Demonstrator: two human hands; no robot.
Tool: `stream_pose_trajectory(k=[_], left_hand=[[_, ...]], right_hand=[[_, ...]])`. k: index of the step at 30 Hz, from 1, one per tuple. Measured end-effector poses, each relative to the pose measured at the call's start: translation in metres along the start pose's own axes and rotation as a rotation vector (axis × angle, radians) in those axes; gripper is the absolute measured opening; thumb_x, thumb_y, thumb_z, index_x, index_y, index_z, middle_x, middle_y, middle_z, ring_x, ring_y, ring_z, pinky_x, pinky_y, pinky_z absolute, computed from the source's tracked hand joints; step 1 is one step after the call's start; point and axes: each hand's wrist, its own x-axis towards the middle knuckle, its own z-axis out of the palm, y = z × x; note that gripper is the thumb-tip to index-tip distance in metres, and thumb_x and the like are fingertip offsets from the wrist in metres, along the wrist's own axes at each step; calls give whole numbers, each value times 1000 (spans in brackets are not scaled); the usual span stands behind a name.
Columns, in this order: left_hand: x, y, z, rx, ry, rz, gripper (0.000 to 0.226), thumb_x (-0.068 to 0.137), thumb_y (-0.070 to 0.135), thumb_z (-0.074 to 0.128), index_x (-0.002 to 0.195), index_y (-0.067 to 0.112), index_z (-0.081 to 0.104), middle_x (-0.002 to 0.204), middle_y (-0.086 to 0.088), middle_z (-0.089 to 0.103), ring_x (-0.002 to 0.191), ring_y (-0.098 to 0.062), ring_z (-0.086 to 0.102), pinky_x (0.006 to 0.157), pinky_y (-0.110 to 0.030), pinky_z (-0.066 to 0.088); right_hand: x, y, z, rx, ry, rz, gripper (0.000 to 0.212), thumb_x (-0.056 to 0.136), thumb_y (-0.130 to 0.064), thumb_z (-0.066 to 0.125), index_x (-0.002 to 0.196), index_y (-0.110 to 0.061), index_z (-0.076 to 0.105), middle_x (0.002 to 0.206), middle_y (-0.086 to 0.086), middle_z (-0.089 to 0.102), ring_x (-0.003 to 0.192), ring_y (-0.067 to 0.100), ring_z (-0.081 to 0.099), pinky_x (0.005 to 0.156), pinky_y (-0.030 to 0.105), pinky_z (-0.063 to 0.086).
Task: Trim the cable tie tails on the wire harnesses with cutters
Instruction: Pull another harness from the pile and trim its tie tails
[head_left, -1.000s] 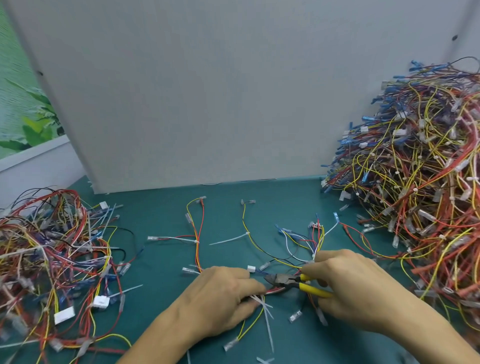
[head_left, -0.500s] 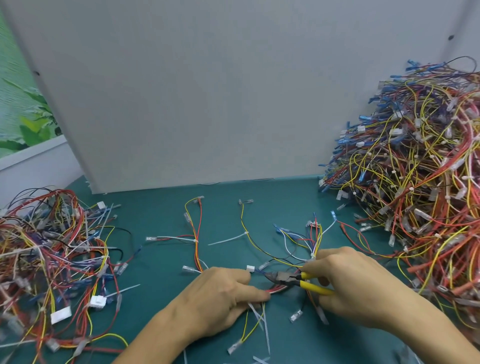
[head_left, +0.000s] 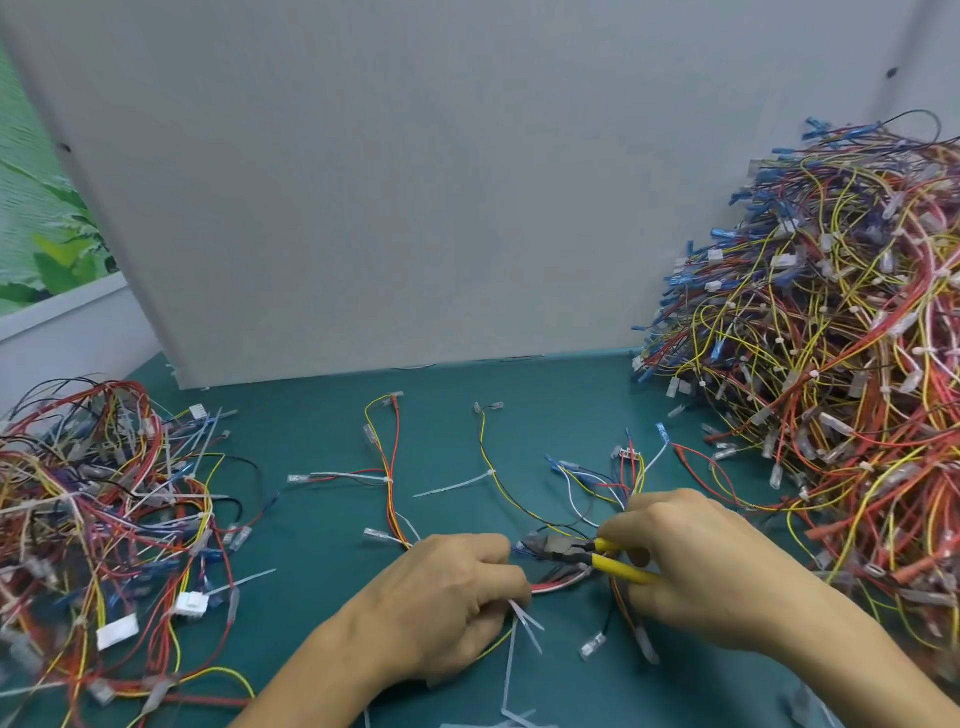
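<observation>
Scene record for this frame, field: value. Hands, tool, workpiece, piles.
left hand: grips the harness on the green mat
right hand: holds the cutters by their yellow handles, head pointing toward the left hand
tie tails: white, sticking out beside the left hand's fingers
right pile: large heap of harnesses
left pile: smaller heap
cutter jaws: open or shut, cannot tell

Matt teal table (head_left: 322, 561), smooth grey board (head_left: 415, 182), cutters (head_left: 597, 558) with glossy yellow plastic handles (dark metal head).
</observation>
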Motion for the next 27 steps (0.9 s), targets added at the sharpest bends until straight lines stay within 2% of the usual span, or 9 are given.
stream_pose_trajectory(k=[2,5,7,9,11,13,18,24,27], left_hand=[[0,0,0,-7,-11,8,22,84,19,49,92,24,69,78,0,53,64,-20,50,56,-22,33],[-1,-1,0,-3,-18,19,29,84,15,54,103,27,71,81,-1,55,67,-20,54,58,-25,42],[-1,0,0,0,-10,33,30,82,10,56,102,26,72,79,-1,56,67,-19,54,58,-24,43],[0,-1,1,-43,6,41,28,81,6,56,98,22,72,84,-1,62,76,-20,57,65,-23,47],[1,-3,3,-81,23,34,28,83,6,53,100,18,71,94,-1,67,87,-23,59,74,-30,50],[2,-5,5,-98,52,18,29,83,6,53,102,18,71,96,0,68,90,-21,60,76,-32,49],[2,-5,6,-127,114,20,24,81,3,59,96,18,70,90,3,68,84,-16,60,72,-23,48],[3,-3,9,-102,183,9,17,80,12,71,95,20,71,77,4,58,74,-8,54,71,-3,34],[4,-4,12,-123,199,6,18,83,11,69,98,21,71,83,2,63,78,-9,57,75,-3,36]], right_hand=[[1,-2,0,101,33,12,10,82,-33,53,81,-24,49,82,-8,52,80,14,50,70,32,45],[3,-12,5,275,84,32,9,78,-24,57,85,-23,51,71,-11,51,70,5,48,61,20,39],[5,-23,15,350,88,27,16,78,-23,59,88,-27,47,71,-14,51,70,1,48,60,17,37],[7,-34,28,358,85,21,19,79,-24,59,92,-28,46,80,-13,57,78,7,51,65,23,42],[10,-39,39,340,97,33,21,80,-24,57,97,-27,45,93,-9,63,88,16,55,75,33,46],[13,-39,47,332,119,64,22,81,-23,56,97,-27,43,95,-6,63,91,21,55,76,38,47],[20,-38,54,320,160,54,19,87,-23,54,99,-27,40,97,-4,62,93,24,55,73,38,47],[22,-33,47,430,164,36,18,86,-15,53,92,-26,41,81,-4,56,79,23,49,71,41,44],[22,-32,44,457,140,44,16,85,-14,53,93,-25,44,82,-1,58,80,21,49,72,41,45]])
